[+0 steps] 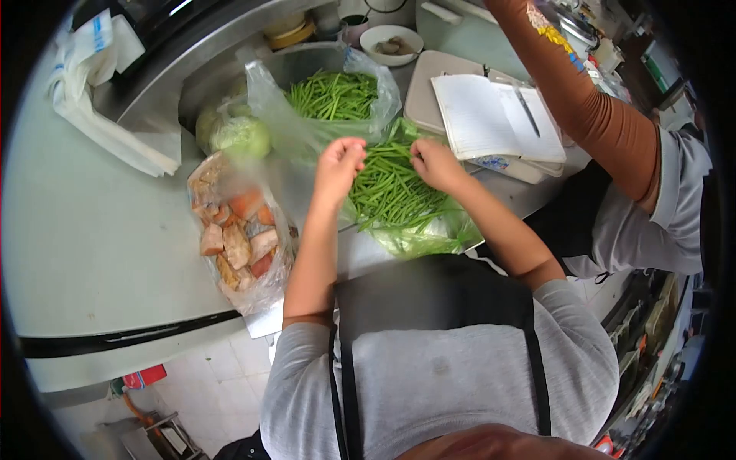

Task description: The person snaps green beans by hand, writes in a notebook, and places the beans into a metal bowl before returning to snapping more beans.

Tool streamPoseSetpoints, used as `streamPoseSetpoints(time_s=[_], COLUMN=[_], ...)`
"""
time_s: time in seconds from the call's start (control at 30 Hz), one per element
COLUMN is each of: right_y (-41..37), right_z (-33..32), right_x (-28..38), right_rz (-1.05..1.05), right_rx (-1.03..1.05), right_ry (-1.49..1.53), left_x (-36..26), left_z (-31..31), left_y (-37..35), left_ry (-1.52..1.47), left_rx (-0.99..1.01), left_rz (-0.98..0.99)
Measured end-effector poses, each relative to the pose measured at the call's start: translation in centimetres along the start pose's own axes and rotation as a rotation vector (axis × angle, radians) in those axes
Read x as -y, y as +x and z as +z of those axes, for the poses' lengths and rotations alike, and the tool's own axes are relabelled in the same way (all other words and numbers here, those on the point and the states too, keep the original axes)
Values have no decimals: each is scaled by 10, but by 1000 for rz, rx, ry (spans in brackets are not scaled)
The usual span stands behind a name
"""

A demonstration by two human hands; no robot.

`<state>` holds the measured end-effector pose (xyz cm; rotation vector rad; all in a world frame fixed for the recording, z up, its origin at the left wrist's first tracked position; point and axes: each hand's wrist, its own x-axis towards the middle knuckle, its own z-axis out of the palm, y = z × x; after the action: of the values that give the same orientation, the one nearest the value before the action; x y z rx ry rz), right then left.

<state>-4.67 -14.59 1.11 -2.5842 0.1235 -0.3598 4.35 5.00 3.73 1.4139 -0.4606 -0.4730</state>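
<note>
Both my hands are raised over a heap of green beans point(395, 188) lying in an opened green plastic bag point(418, 239). My left hand point(340, 169) is at the heap's left side, its thumb and fingers pinched together. Across from it, at the upper right of the heap, my right hand point(435, 164) has its fingers curled in. Whatever either hand pinches is too small or hidden to make out. Just beyond my hands, a clear plastic bag point(387, 92) holds more cut green beans point(333, 96).
To the left lie a bag of orange and brown chunks point(238, 238), a wrapped pale green cabbage point(234, 134) and white plastic bags point(115, 115). An open notebook point(479, 115) with a pen point(527, 113) and a white bowl point(391, 44) are beyond. A co-worker's brown sleeve point(598, 100) reaches in at right.
</note>
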Motion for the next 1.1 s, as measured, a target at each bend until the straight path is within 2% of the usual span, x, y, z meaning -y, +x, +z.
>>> streamPoseSetpoints(time_s=[0.07, 0.2, 0.27, 0.4, 0.5, 0.6, 0.63, 0.73, 0.8, 0.9, 0.93, 1.0, 1.07, 1.1], right_y=[-3, -6, -8, -14, -14, -11, -10, -11, -13, -16, -15, -27, -31, -25], right_z=[-2, -2, 3, -4, -9, -21, -24, -27, -26, -19, -17, -47, -58, -44], right_x=[6, 14, 19, 24, 28, 40, 43, 44, 40, 38, 36, 59, 62, 52], right_rz=[33, -113, -182, -92, -8, -176, -194, -214, -202, -169, -172, 196, 246, 105], right_rx=[-81, -165, -197, -172, -265, -396, -394, -363, -304, -286, -285, -69, -8, -183], right_ry=[82, 80, 80, 274, 473, 404, 417, 472, 528, 632, 632, 1003, 1148, 1073], left_x=[10, 28, 25, 16, 7, 17, 15, 11, 13, 9, 2, -9, -8, -7], left_z=[10, 40, 46, 49, 47, 49, 49, 62, 64, 79, 83, 88, 89, 84], left_y=[-1, -2, -4, -3, -2, -2, -5, -10, -12, -19, -24, -28, -28, -26], left_ry=[31, 110, 146, 86, 47, 197, 243, 19, -76, -254, -236, -215, -104, -18], left_rx=[25, 65, 73, -22, -56, 27, 121, 72, 137, 111, 109, 132, 168, 192], left_rz=[-56, 92, 97, 130, 113, 141, 100, 60, 22, -24, -43, -66, -39, -16])
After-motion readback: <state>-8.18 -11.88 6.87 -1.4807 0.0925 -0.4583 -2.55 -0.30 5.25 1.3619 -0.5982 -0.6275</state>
